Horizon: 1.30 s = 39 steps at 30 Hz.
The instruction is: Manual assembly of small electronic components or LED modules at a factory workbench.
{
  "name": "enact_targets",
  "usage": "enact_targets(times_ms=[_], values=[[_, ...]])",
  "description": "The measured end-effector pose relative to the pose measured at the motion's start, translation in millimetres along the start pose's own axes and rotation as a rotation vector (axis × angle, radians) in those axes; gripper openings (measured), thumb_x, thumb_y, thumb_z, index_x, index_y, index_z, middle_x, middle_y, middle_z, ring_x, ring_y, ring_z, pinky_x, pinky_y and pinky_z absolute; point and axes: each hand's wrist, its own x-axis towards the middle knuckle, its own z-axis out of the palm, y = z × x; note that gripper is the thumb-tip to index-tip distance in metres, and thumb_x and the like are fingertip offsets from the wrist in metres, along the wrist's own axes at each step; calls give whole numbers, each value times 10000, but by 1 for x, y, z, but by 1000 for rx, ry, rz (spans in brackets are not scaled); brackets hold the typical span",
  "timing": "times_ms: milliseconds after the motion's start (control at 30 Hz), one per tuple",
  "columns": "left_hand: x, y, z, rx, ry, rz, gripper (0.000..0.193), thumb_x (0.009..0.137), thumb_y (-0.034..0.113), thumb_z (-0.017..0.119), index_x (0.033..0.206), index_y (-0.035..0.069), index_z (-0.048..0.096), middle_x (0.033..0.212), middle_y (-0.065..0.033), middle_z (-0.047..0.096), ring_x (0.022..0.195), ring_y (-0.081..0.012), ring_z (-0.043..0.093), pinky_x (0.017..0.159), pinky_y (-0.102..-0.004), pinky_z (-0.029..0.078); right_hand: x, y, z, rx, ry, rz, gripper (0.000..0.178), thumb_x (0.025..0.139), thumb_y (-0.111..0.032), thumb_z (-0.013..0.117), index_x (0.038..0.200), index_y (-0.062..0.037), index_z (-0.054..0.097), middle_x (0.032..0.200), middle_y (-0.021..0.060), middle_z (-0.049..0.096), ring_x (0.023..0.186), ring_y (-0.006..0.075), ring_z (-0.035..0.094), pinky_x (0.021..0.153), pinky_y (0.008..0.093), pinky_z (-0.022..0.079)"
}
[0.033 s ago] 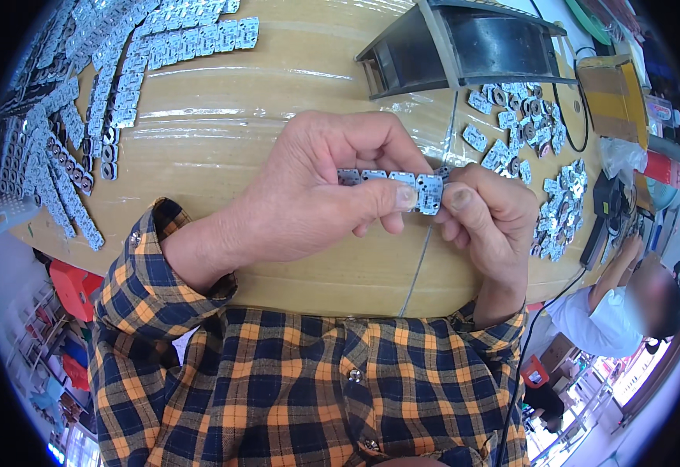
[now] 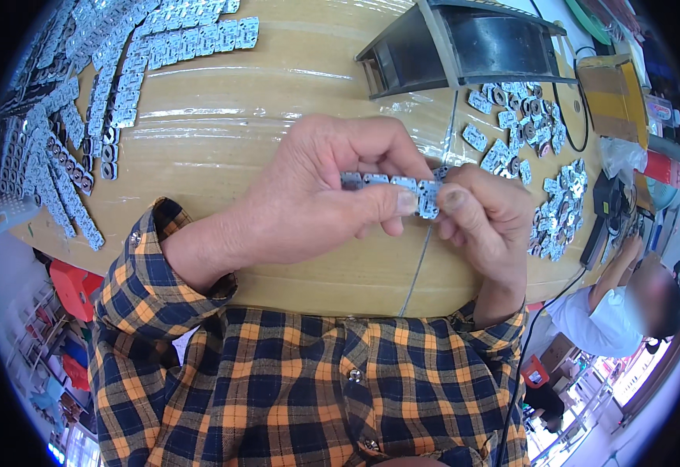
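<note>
A short strip of small white circuit boards (image 2: 427,204) is held level above the table, in front of my chest. My left hand (image 2: 301,194) is closed on it, thumb across the top face and fingers curled behind. At the strip's right end, my right hand (image 2: 491,218) pinches the last board between thumb and bent fingers. The thumb and fingers hide part of that end, so I cannot tell whether the last board is separate.
Many board strips (image 2: 200,43) lie in layers at the far left. Loose single boards (image 2: 562,206) are heaped on the right, below a dark bin-like holder (image 2: 495,50). A cardboard box (image 2: 608,101) and black cable stand beyond. Another person (image 2: 604,311) sits at the right.
My right thumb has shifted slightly left and covers more of the end board. The strip has tilted a little, its left end slightly lower. Both hands keep hold.
</note>
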Motion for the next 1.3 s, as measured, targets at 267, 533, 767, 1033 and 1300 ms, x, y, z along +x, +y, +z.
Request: enact_targets(times_ms=[267, 533, 767, 1033, 1300], values=[[-1, 0, 5, -38, 26, -17, 138, 897, 65, 656, 1005, -16, 628, 860, -57, 665, 689, -90, 645, 511, -184, 456, 2, 1, 2, -83, -17, -56, 209, 944, -124, 600, 782, 5, 626, 558, 18, 529, 479, 89, 502, 452, 249, 364], [-5, 4, 4, -175, -51, -76, 148, 933, 139, 634, 948, -7, 612, 778, -53, 639, 597, -66, 611, 436, -178, 430, 0, 4, 5, 623, -51, 239, 330, 990, -230, 522, 745, -20, 589, 556, 2, 527, 400, 30, 380, 380, 187, 276], [-2, -1, 3, -212, 3, -48, 159, 927, 134, 644, 994, -5, 605, 793, -60, 643, 623, -74, 619, 467, -177, 439, 2, 6, 5, 941, -16, 247, 285, 986, -202, 527, 781, -11, 575, 557, 24, 519, 404, 32, 376, 369, 195, 268], [2, -9, 6, 460, 113, 430, 148, 896, 35, 621, 1034, -20, 619, 807, -74, 655, 666, -106, 621, 552, -221, 460, 0, 4, 9, 397, 191, 187, 318, 986, -228, 557, 741, -27, 582, 562, -32, 519, 438, 6, 392, 408, 183, 275], [0, -17, 8, 715, 235, 674, 194, 809, -34, 663, 1001, -25, 630, 783, -119, 635, 632, -191, 609, 564, -267, 464, 0, 3, 11, 307, 143, 172, 276, 977, -219, 576, 795, -18, 628, 561, -38, 513, 445, 5, 398, 415, 182, 283]])
